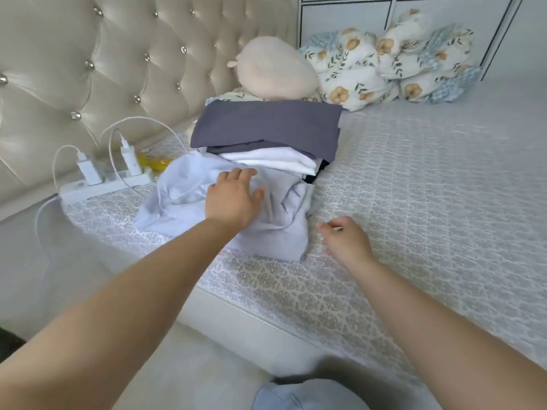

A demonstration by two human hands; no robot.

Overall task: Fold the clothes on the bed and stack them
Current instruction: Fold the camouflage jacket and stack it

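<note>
Pressing down with our left hand, we lay straight, spread fingers flat on the pale blue garment, which sits crumpled on the bed directly under the palm and spills out to both sides of it. Our fingertips reach its far edge, just short of the stack of folded clothes; the garment's far edge touches that stack. Its long axis runs roughly across our view, from the power strip side on the left toward our right hand, with a lower corner pointing toward us near the mattress edge. Our right hand hovers just beside that corner, apart from the cloth, fingers loosely curled and holding nothing. The stack, dark grey on top with white beneath, lies between the garment and a cream plush toy.
</note>
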